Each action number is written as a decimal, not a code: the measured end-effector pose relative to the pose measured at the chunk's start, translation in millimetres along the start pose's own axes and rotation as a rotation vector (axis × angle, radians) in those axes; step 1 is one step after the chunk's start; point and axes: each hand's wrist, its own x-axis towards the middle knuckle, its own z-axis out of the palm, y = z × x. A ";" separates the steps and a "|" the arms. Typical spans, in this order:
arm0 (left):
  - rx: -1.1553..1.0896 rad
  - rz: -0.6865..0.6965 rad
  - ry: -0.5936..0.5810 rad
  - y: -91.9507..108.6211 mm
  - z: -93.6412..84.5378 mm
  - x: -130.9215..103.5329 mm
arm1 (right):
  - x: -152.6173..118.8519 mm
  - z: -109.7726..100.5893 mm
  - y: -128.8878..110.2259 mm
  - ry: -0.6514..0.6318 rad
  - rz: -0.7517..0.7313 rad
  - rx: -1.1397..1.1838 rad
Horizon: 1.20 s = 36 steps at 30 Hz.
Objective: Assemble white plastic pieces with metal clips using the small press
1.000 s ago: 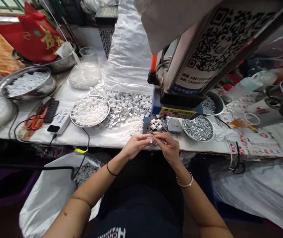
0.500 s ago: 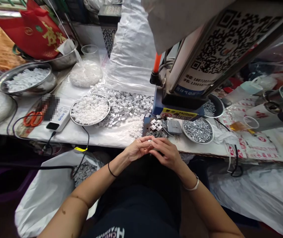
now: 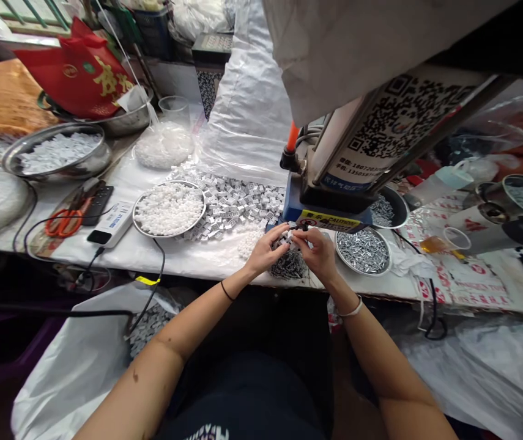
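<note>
At the foot of the blue press [image 3: 330, 214], my left hand [image 3: 268, 249] and my right hand [image 3: 318, 252] meet with bent fingers around small white-and-grey square pieces [image 3: 288, 237]. The left fingers curl round the pieces from one side. Thumb and fingertips of the right pinch at the same cluster, and exactly which piece each holds is too small to tell. Just below the fingers lies a pile of dark metal parts [image 3: 289, 266]. Small white beads [image 3: 248, 243] lie left of my left hand.
A plate of white beads [image 3: 169, 209] and loose square pieces [image 3: 233, 205] lie left; a bowl of metal pins [image 3: 363, 250] stands right. Orange scissors [image 3: 63, 222], a white power strip [image 3: 112, 225] and a cable [image 3: 163, 263] are farther left. The press column rises overhead.
Both hands have moved up and forward from the table's front edge to the square pieces at the press. The dark metal pile is now more exposed. The view has shifted slightly.
</note>
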 end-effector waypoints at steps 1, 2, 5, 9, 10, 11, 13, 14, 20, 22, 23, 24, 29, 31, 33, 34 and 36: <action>-0.017 -0.006 -0.014 -4.1 2.2 2.4 | 1.6 2.2 2.5 -0.013 -0.008 -0.015; -0.032 -0.013 -0.014 -7.4 4.3 3.5 | 2.4 3.8 4.2 -0.026 -0.015 -0.030; -0.060 -0.030 0.011 -11.6 8.8 3.0 | 2.4 5.0 5.9 -0.051 -0.029 -0.053; -0.050 -0.053 0.030 -7.9 10.7 2.0 | 3.5 3.3 5.1 -0.062 -0.021 -0.052; -0.046 -0.059 0.034 -7.0 10.8 2.1 | 4.1 3.1 4.9 -0.065 -0.017 -0.054; -0.043 -0.062 0.039 -6.6 10.9 2.1 | 4.6 3.1 4.6 -0.066 -0.016 -0.057; -0.036 -0.062 0.042 -6.8 11.1 2.0 | 5.2 3.4 3.7 -0.058 -0.022 -0.065; -0.031 -0.057 0.042 -7.4 11.2 1.8 | 5.2 3.7 3.1 -0.051 -0.025 -0.072; -0.019 -0.033 0.063 -10.9 13.2 0.0 | 1.6 6.5 -1.2 -0.047 -0.097 -0.156; -0.034 -0.035 0.077 -12.1 13.9 -0.3 | -0.9 8.3 -1.6 -0.067 -0.147 -0.187; -0.041 -0.036 0.083 -12.8 14.3 -0.4 | -2.3 9.4 -1.4 -0.069 -0.175 -0.199; -0.049 -0.039 0.085 -13.7 14.6 -0.5 | -3.7 10.6 -1.2 -0.064 -0.202 -0.206; -0.113 -0.061 0.098 -18.2 16.6 -0.5 | -7.8 15.1 -2.0 -0.014 -0.179 -0.226; -0.122 -0.068 0.100 -19.1 17.0 -0.5 | -7.2 15.1 -3.4 -0.009 -0.126 -0.243; -0.135 -0.073 0.098 -18.8 16.3 -0.3 | -5.8 14.3 -4.6 -0.027 -0.117 -0.252; -0.149 -0.074 0.092 -18.1 15.3 0.0 | -5.1 13.7 -5.0 -0.039 -0.128 -0.250; -0.184 -0.080 0.063 -15.5 12.0 1.6 | -3.9 12.3 -5.3 -0.065 -0.148 -0.241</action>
